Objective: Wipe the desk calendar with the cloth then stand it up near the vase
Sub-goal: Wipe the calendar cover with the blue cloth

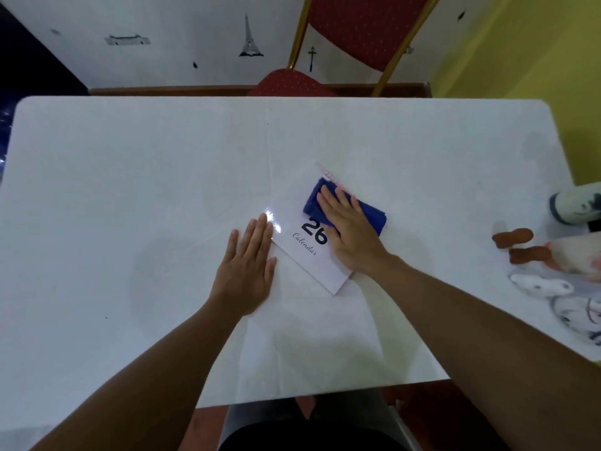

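Observation:
The white desk calendar (320,266) lies flat and turned at an angle in the middle of the white table (130,177), with "26 Calendar" printed on its cover. A folded blue cloth (374,216) rests on its upper part. My right hand (351,229) presses flat on the cloth, fingers extended. My left hand (248,268) lies flat on the table, its fingertips touching the calendar's left corner. A white vase (572,206) with dark markings lies at the right edge, partly cut off.
Artificial flowers with brown stems (517,244) and pale petals lie by the vase at the right. A red padded chair (351,34) with a gold frame stands beyond the far table edge. The near edge is by my lap.

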Demonstrator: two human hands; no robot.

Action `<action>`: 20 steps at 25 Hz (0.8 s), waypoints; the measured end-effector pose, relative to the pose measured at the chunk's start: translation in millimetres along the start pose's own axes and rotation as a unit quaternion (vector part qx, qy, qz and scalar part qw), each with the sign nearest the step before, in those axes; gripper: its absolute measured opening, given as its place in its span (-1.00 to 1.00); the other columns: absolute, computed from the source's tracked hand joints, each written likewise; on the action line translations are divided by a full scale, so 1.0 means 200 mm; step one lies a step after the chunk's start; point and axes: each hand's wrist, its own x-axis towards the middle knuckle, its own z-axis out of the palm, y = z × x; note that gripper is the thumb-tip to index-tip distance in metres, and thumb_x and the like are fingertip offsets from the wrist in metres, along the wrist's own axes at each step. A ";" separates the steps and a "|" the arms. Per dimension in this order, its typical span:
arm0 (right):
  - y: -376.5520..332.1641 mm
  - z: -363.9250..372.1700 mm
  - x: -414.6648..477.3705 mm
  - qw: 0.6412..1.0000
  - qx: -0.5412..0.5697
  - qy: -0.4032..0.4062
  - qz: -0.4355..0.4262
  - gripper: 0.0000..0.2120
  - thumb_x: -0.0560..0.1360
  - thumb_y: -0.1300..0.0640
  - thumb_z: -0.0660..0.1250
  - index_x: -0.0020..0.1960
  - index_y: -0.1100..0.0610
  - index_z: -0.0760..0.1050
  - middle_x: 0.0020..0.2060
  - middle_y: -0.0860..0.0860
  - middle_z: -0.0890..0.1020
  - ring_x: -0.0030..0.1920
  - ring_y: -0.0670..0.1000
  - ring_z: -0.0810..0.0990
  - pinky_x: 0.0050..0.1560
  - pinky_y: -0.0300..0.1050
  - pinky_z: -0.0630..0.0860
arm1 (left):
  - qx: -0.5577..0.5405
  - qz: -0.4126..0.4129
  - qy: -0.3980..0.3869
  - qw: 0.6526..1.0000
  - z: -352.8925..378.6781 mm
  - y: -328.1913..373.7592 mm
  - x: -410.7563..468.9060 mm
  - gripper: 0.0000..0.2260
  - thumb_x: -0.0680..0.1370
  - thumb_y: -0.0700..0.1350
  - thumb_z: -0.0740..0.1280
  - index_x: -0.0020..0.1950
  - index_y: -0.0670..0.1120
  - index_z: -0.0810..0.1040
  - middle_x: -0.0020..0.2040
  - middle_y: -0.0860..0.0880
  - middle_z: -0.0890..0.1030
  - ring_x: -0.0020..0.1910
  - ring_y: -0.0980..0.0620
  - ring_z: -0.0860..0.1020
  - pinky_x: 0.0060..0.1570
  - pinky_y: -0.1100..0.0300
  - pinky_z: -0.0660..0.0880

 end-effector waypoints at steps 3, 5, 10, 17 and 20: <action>-0.08 0.12 -0.13 0.998 -0.046 0.021 -0.038 -0.43 0.65 0.20 0.15 0.65 0.21 0.20 0.65 0.07 0.22 0.66 0.16 0.11 0.66 0.17 -0.01 | -0.003 -0.004 -0.002 1.000 0.00 0.01 0.00 -0.43 0.69 0.06 -0.12 0.64 -0.16 -0.14 0.67 -0.12 -0.12 0.64 -0.09 -0.12 0.59 -0.14 -0.02; -0.11 0.17 -0.27 0.995 -0.048 -0.013 -0.089 -0.43 0.65 0.14 0.09 0.66 0.16 0.19 0.66 0.03 0.21 0.68 0.10 0.08 0.67 0.11 -0.03 | -0.007 -0.007 -0.011 1.000 0.00 0.01 0.00 -0.43 0.69 0.07 -0.12 0.64 -0.15 -0.16 0.66 -0.11 -0.15 0.64 -0.08 -0.15 0.60 -0.14 -0.03; -0.16 0.17 -0.48 0.993 0.014 -0.075 -0.086 -0.45 0.69 0.24 0.17 0.66 0.11 0.17 0.66 -0.04 0.16 0.68 -0.02 0.02 0.68 0.07 0.02 | 0.005 -0.012 -0.020 1.000 -0.02 0.01 0.00 -0.42 0.67 0.10 -0.23 0.63 -0.14 -0.22 0.66 -0.11 -0.22 0.63 -0.08 -0.21 0.60 -0.12 -0.07; -0.28 -0.09 -0.38 0.991 0.132 -0.022 -0.004 -0.83 0.65 0.33 0.27 0.17 0.22 0.61 0.01 0.02 0.50 -0.05 -0.08 0.49 0.04 -0.23 0.45 | 0.004 -0.022 -0.041 0.999 -0.07 0.02 0.00 -0.40 0.63 0.12 -0.31 0.62 -0.11 -0.27 0.65 -0.08 -0.27 0.63 -0.06 -0.23 0.60 -0.10 -0.11; -0.25 -0.21 -0.23 0.975 0.198 -0.080 0.068 -0.89 0.65 0.18 0.32 0.00 0.11 0.61 -0.14 -0.04 0.62 -0.14 -0.04 0.56 -0.08 -0.11 0.47 | 0.001 -0.020 -0.054 0.998 -0.07 0.02 0.00 -0.41 0.63 0.13 -0.35 0.61 -0.10 -0.32 0.64 -0.07 -0.30 0.62 -0.06 -0.27 0.60 -0.10 -0.12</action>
